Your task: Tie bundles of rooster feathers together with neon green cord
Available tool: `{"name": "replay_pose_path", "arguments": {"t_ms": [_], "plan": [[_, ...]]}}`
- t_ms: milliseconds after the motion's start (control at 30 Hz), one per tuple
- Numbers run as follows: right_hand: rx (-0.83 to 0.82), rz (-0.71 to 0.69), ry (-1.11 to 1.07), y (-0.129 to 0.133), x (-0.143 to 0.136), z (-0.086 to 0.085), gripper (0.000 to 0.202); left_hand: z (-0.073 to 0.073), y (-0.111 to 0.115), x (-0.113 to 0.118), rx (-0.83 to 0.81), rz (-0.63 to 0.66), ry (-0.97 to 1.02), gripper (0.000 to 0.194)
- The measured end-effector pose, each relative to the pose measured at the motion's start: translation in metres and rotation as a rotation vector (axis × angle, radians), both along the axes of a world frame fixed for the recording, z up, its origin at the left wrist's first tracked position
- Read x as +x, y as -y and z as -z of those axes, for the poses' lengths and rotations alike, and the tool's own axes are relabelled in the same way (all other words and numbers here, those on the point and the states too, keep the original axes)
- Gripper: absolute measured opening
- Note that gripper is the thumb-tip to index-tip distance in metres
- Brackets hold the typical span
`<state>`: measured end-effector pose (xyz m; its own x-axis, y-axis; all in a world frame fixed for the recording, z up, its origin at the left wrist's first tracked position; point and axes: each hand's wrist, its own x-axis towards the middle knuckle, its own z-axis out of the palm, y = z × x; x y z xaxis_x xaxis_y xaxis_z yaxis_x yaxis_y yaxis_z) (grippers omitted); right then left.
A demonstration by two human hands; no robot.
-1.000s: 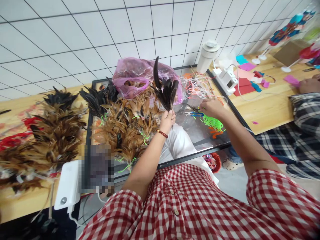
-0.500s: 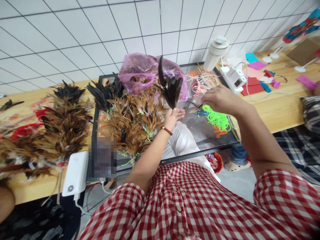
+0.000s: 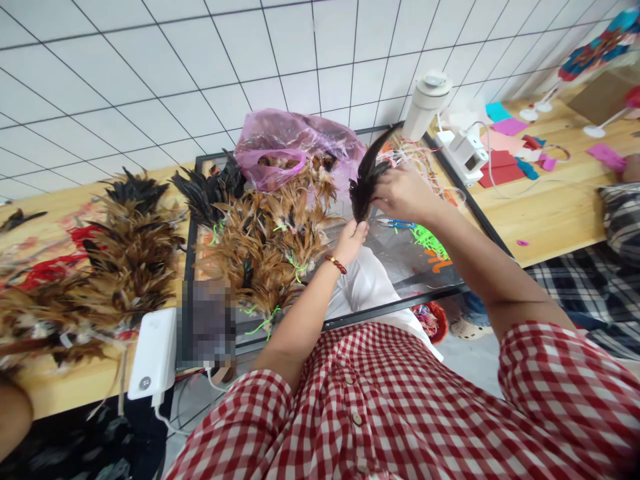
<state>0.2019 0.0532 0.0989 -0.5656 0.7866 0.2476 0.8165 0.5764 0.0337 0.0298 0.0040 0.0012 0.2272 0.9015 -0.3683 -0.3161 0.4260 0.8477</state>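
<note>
Black feathers are in a little bunch, held up over the framed board, just right of the pink bag. The left hand pinches the bunch at its bottom end. The right hand is up close, with bent fingers touching the side of the feathers; I cannot tell if it is gripping one. Lots looks done: many brown feathers lie in a big fluffy heap on the board, and some have green ties on them. The bunch in the hand shows no green tie that I can see, so that part looks not done yet. Loose green string lies to the right, next to the blue snips. The bunch looks dark and a bit messy. Its short feathers sit close together, and one long, thin feather sticks up and leans right. The stem ends are hidden by the fingers.
</note>
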Motion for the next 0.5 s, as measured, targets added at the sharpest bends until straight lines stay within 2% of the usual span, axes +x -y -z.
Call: {"name": "replay_pose_path", "arguments": {"t_ms": [100,167,233,333,400,500], "plan": [[-0.034,0.26,-0.04,-0.01,0.029,0.019,0.025,-0.003,0.0,-0.003,0.023,-0.059,0.041,0.032],[-0.18,0.42,0.034,-0.011,0.041,0.036,0.022,-0.006,-0.001,-0.005,-0.005,-0.108,0.069,0.035],[-0.299,0.511,0.089,-0.009,0.043,0.052,0.022,-0.009,-0.002,-0.006,-0.026,-0.138,0.084,0.038],[-0.381,0.549,0.107,-0.007,0.04,0.065,0.018,-0.01,-0.003,-0.008,-0.03,-0.149,0.1,0.037],[-0.342,0.531,0.014,-0.01,0.042,0.064,0.013,-0.01,-0.002,-0.008,-0.022,-0.136,0.11,0.036],[-0.171,0.498,-0.421,-0.016,0.051,0.054,0.012,-0.008,-0.002,-0.009,-0.006,-0.118,0.134,0.034]]}}
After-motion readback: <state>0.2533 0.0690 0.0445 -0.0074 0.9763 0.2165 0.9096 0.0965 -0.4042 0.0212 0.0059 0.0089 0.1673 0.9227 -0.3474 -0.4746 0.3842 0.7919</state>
